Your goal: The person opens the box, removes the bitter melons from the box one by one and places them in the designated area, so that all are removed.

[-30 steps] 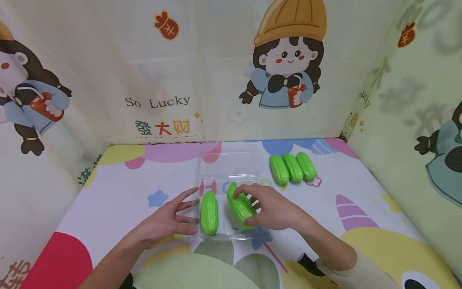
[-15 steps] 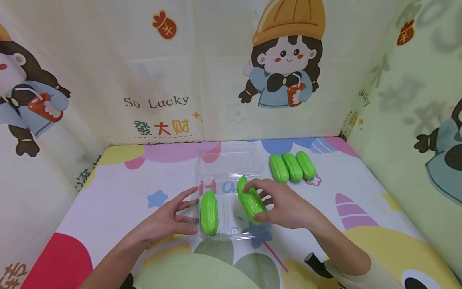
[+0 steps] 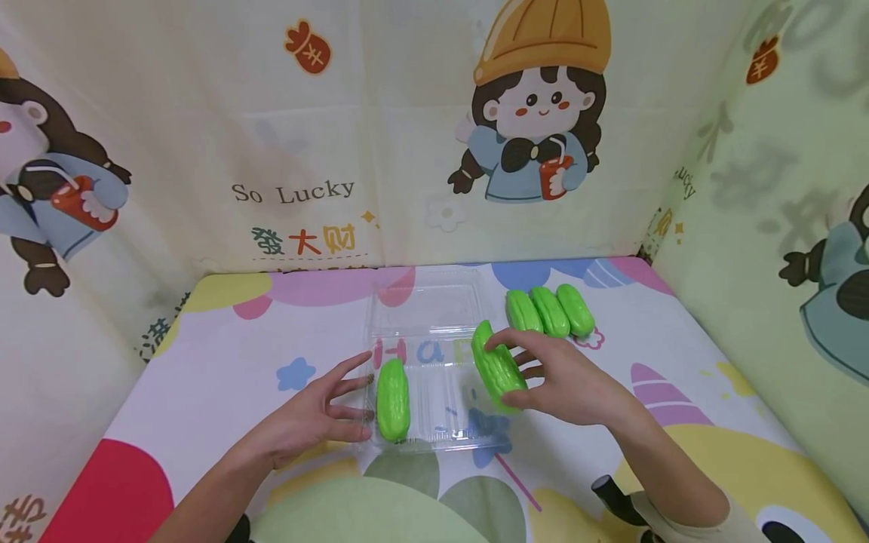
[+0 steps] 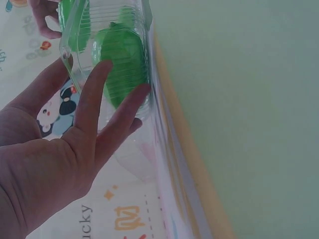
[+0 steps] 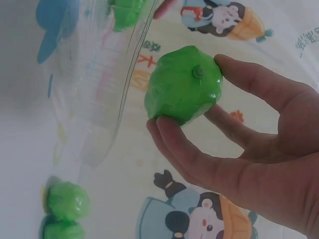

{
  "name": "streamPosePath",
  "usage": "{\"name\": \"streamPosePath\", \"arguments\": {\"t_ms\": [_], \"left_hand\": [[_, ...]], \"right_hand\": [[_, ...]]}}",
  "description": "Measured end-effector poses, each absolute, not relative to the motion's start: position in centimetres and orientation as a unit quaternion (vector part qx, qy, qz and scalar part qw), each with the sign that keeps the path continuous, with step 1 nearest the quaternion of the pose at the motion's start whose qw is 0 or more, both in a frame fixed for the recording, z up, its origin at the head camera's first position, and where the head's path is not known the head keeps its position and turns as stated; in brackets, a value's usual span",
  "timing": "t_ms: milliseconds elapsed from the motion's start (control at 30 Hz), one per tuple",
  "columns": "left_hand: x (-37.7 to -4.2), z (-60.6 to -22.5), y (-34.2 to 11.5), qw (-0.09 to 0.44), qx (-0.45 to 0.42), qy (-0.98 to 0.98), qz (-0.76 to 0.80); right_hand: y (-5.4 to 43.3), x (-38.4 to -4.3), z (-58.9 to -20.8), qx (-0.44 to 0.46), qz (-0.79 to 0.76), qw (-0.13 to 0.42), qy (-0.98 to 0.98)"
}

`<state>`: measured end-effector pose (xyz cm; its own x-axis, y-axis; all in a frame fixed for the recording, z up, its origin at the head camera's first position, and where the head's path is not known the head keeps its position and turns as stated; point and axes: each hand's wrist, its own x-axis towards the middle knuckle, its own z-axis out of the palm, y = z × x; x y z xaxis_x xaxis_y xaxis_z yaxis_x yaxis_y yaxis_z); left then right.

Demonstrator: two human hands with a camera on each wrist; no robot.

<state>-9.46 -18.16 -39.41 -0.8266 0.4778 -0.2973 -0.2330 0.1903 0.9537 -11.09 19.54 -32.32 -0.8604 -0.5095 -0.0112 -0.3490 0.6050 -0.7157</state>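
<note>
My right hand (image 3: 570, 381) pinches a bright green toy cucumber (image 3: 498, 369) between thumb and fingers, tilted above the right side of a clear plastic clamshell box (image 3: 444, 434). In the right wrist view the held cucumber (image 5: 182, 84) shows its stub end, up off the box. A second cucumber (image 3: 394, 400) lies lengthwise at the left inside the box. My left hand (image 3: 308, 418) has its fingers spread along the box's left wall; in the left wrist view the fingertips (image 4: 105, 67) rest at that wall, with the green cucumber (image 4: 122, 59) showing through it.
Three more green cucumbers (image 3: 555, 313) lie side by side on the table behind and right of the box. The box's lid (image 3: 431, 298) lies folded back flat toward the rear curtain (image 3: 407, 151). A cartoon-patterned cloth (image 3: 231, 385) covers the table.
My right hand has lifted the cucumber up and carried it to the right, from inside the box to over its right edge. The left hand has stayed in place.
</note>
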Motion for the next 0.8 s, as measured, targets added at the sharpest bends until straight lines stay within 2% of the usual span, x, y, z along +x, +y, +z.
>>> {"name": "streamPosePath", "arguments": {"t_ms": [800], "left_hand": [[-9.5,-39.4,-18.1,0.281,0.083,0.722,0.627]], "right_hand": [[22.6,-12.7,-33.0,-0.182,-0.311,0.082,0.929]]}}
